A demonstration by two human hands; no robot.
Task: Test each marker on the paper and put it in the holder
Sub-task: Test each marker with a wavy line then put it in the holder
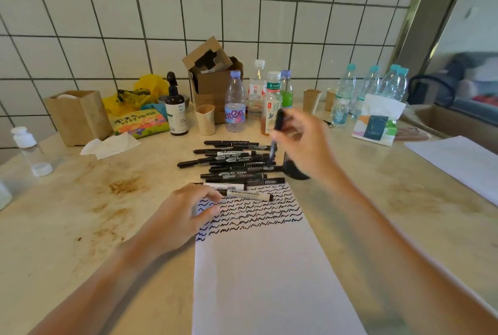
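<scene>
Marker point(277, 132) testing in progress: right hand point(301, 143) is pinching one black marker, blurred, tip down, above the pile of markers point(234, 162) and just beside the dark holder point(292, 170), which the hand is partly hiding. Left hand point(183, 210) is resting with relaxed fingers on the paper point(269, 267) edge, near two markers lying across the squiggles point(250, 213). Judged light, rigid and smooth, a marker is best gripped mid-barrel; whether its cap is on cannot be told.
</scene>
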